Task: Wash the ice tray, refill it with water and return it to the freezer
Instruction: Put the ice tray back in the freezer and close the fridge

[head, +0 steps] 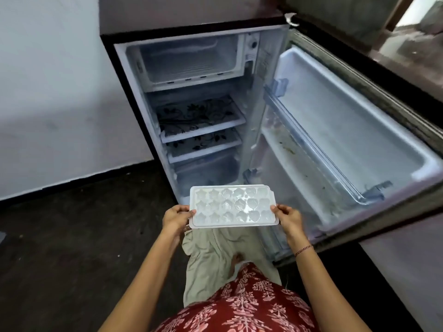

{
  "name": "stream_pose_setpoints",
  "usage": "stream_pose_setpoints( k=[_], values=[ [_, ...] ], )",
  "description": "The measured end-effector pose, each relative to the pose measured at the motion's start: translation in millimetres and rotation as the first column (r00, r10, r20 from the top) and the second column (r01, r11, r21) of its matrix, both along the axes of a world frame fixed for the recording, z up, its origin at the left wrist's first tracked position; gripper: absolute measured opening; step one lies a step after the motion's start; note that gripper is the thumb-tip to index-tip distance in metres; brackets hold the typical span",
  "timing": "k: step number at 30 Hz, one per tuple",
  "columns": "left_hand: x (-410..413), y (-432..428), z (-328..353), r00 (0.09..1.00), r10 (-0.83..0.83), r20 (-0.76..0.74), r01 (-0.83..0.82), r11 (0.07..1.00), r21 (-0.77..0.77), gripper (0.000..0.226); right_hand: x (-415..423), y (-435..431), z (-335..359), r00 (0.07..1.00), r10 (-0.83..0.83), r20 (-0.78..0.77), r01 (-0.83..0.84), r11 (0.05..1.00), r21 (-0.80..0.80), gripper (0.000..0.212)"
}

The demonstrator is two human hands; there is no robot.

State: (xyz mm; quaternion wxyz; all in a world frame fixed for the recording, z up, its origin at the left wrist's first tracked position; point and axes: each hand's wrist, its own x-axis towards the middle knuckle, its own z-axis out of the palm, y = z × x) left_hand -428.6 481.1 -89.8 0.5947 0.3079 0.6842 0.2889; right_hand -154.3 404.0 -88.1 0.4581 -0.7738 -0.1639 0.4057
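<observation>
White plastic ice tray (233, 207) held level before open fridge (256, 130) | long axis runs left-right | left hand (176, 218) and right hand (286, 218) each pinch a short end | freezer compartment (189, 61) lies up and ahead, equally near both

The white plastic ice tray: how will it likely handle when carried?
The white plastic ice tray looks thin and moulded, so probably light and bendy. The left hand and right hand pinch its short ends, keeping it level; one-handed it might twist or spill. Cell contents are unclear.
</observation>
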Motion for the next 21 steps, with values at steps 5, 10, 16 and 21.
stream_pose_setpoints(
  k=[5, 10, 16, 21],
  values=[
    [15.1, 45.2, 2.7, 0.999, 0.029, -0.045, -0.026, 0.998, 0.059, 0.018, 13.6, 65.0, 2.8, 0.998, 0.034, 0.056, -0.036, 0.999, 0.035, 0.029],
    [28.9, 97.0, 13.1, 0.994, 0.064, -0.091, -0.050, 0.988, 0.144, 0.021, 27.1, 128.7, 14.0, 0.996, 0.036, 0.082, -0.042, 0.996, 0.073, 0.015],
    [37.1, 153.9, 45.2, 0.991, 0.123, -0.059, -0.103, 0.961, 0.258, 0.022, 31.8, 200.2, 36.8, 0.996, 0.024, 0.088, -0.035, 0.991, 0.129, 0.017],
    [34.2, 213.0, 63.8, 0.985, 0.171, -0.033, -0.151, 0.931, 0.332, 0.028, 26.4, 269.5, 53.9, 0.999, 0.019, 0.036, -0.027, 0.971, 0.236, 0.013]
  ],
)
